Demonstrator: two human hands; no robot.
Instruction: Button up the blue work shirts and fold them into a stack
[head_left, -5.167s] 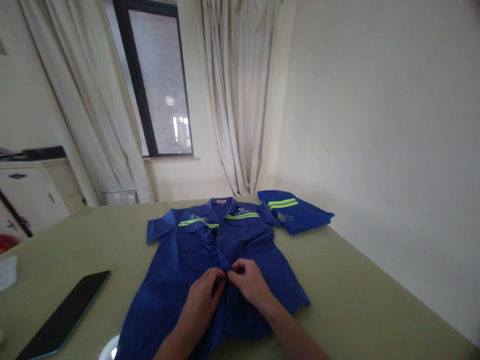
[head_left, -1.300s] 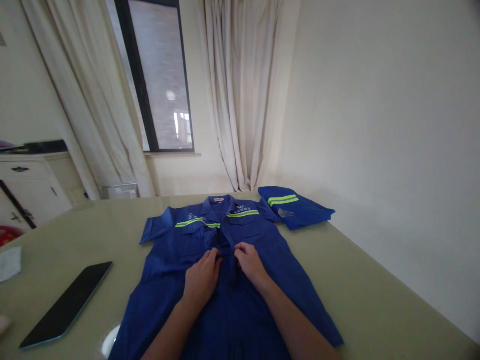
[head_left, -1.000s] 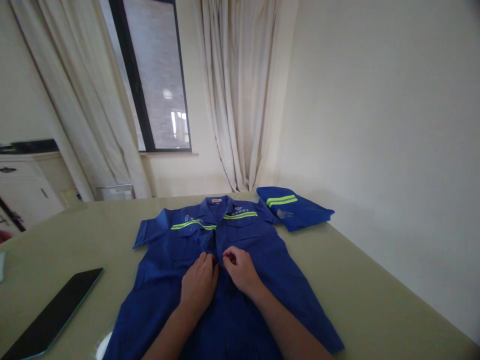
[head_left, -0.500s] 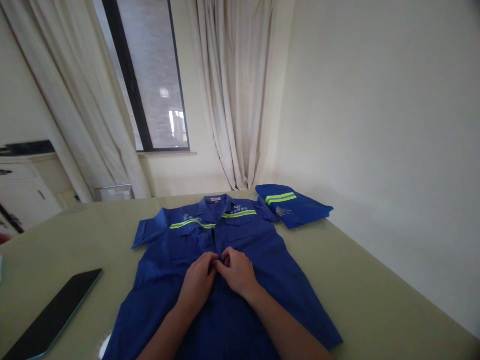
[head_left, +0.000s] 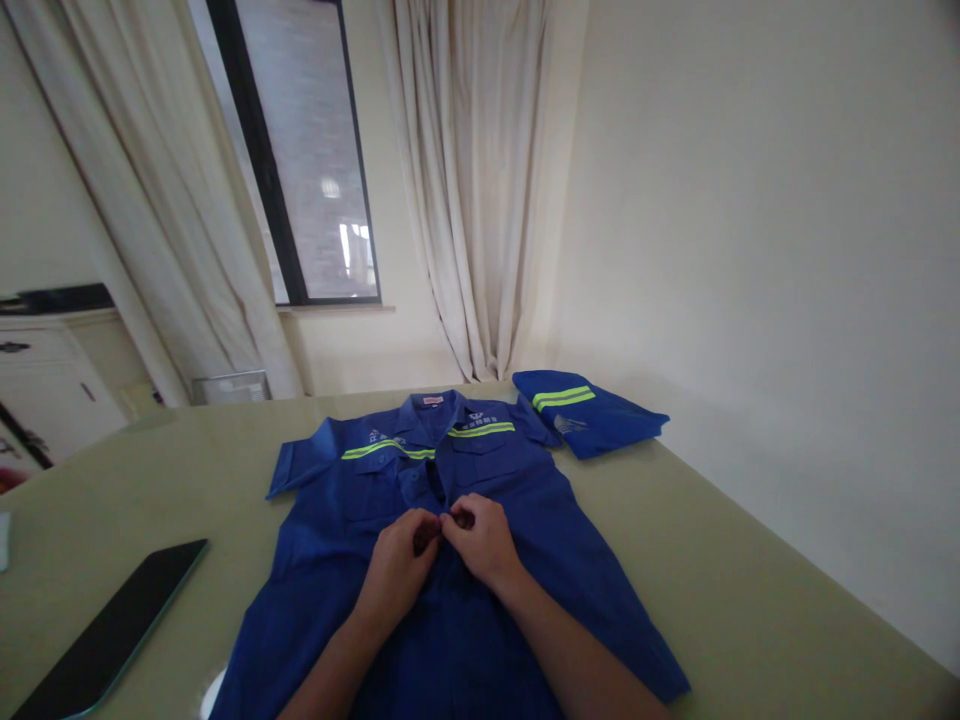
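A blue short-sleeved shirt [head_left: 510, 480] with yellow-green stripes lies face up on the table, its collar at the far side. My left hand [head_left: 401, 560] pinches the shirt's front edge near the middle of the chest. Right beside it, my right hand [head_left: 484, 540] grips the other side of the front opening between thumb and fingers. The fingertips of both hands nearly touch. Above them the front gapes a little below the collar. Whatever small part lies between the fingertips is hidden.
A folded blue garment [head_left: 592, 415] with the same stripes rests by the shirt's right sleeve. On the left of the pale green table [head_left: 720, 580] lies a dark flat tablet-like object [head_left: 112, 625]. Behind are curtains [head_left: 472, 180], a window and a white cabinet [head_left: 52, 390].
My hands have shifted slightly at the shirt's front, and the fingertips have come closer together. The opening above them looks a little wider.
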